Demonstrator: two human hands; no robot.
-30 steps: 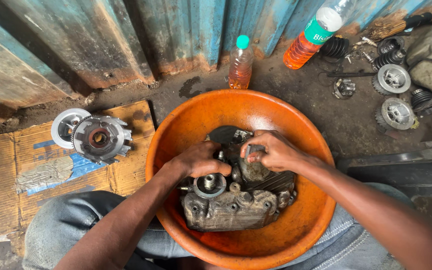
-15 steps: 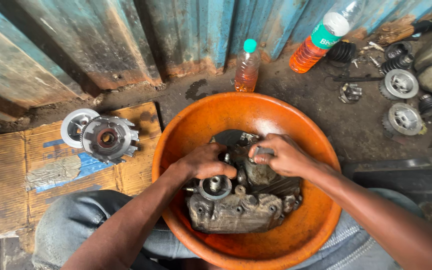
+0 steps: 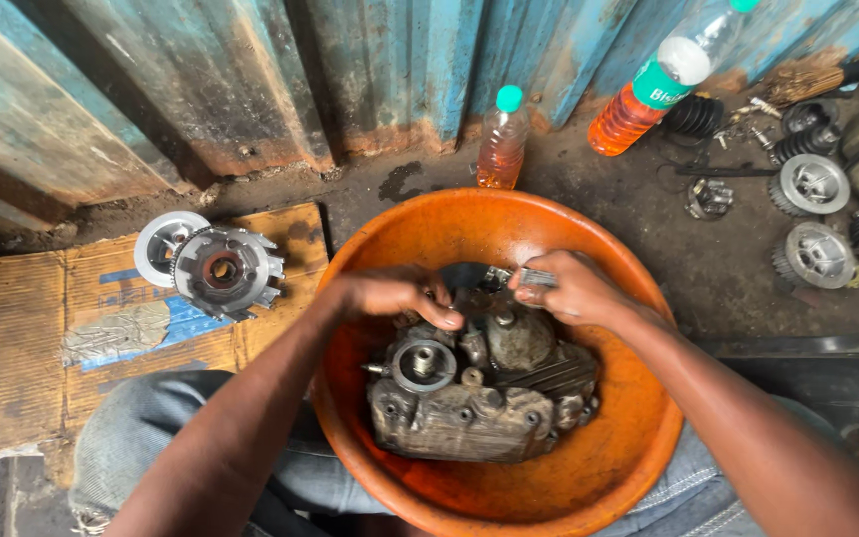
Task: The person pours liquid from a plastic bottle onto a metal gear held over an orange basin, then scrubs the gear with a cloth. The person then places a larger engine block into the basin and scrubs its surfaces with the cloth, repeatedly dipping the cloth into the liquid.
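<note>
The round orange plastic basin looks smooth and faintly glossy. The grey cast-metal engine casing inside is dull, rough and grimy. The flat brown cardboard sheet is matt; the blue corrugated metal wall is rusted.

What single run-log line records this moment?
left hand: on engine part | right hand: holds small metal piece | orange basin: on lap
</note>
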